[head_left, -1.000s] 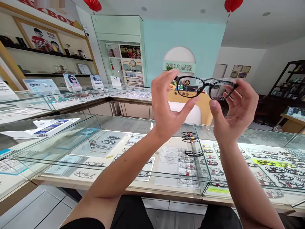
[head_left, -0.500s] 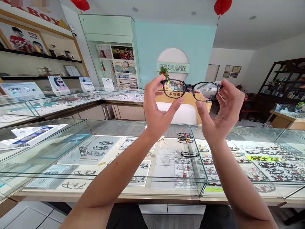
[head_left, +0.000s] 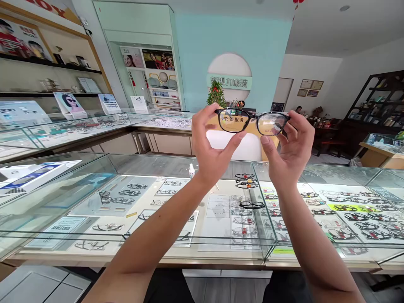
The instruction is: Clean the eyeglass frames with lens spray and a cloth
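A pair of black-framed eyeglasses (head_left: 254, 115) is held up in front of me above the glass counter. My left hand (head_left: 210, 145) pinches its left end, thumb beneath the lens and fingers at the upper corner. At the other end my right hand (head_left: 288, 147) grips the frame near the hinge, its thumb under the right lens. Through the clear lenses part of the yellow reception desk shows. The temples are mostly hidden behind the fingers. Below the hands, several black eyeglasses (head_left: 251, 205) rest on top of the glass.
A glass display case (head_left: 221, 252) with rows of frames spans the space before me. White and blue boxes (head_left: 38, 176) lie on its left. A small white bottle (head_left: 192, 170) stands behind my left forearm. Farther back are another display counter (head_left: 158, 122) and a potted plant (head_left: 216, 93).
The view has tipped slightly downward. Both hands still hold the eyeglasses, which have turned a little, with the right hand shifted slightly inward and the right lens now angled.
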{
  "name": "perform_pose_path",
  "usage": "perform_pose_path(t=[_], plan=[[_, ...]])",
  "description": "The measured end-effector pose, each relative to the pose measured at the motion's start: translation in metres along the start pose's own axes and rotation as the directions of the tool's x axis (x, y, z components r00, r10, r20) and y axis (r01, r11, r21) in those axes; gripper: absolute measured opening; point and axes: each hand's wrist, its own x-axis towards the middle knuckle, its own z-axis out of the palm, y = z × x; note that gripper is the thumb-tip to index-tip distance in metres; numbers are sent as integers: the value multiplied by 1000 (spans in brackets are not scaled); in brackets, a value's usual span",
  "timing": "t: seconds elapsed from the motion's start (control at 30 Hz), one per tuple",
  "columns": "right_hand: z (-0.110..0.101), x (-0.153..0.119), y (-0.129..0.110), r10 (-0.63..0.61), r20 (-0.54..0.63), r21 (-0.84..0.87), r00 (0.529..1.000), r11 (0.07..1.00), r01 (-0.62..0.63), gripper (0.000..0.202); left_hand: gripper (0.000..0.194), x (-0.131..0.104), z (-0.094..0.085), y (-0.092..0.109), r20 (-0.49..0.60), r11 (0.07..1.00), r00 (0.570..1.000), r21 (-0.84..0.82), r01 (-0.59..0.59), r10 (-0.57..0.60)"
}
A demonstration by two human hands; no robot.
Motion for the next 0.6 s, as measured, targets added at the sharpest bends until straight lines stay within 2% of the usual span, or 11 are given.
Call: perform_pose_path(t=[0.17, 0.27, 0.33, 0.43, 0.6], plan=[[9, -17, 34, 27, 17, 73, 1000, 997, -28, 63, 61, -10, 6, -16, 3, 994, 997, 76, -80, 80], [12, -33, 45, 48, 21, 22, 999, 999, -49, 66, 63, -27, 5, -36, 44, 999, 999, 49, -18, 16], [14, -50, 52, 85, 39, -17, 996, 996, -84, 66, 67, -48, 1, -53, 78, 995, 992, 14, 100, -101], [17, -85, 66, 185, 105, -64, 977, 982, -179, 64, 72, -93, -9, -79, 134, 954, 945, 17, 298, -298], [19, -146, 93, 343, 222, -103, 913, 939, -328, 56, 75, -169, -27, -113, 178, 880, 862, 105, 462, -474]])
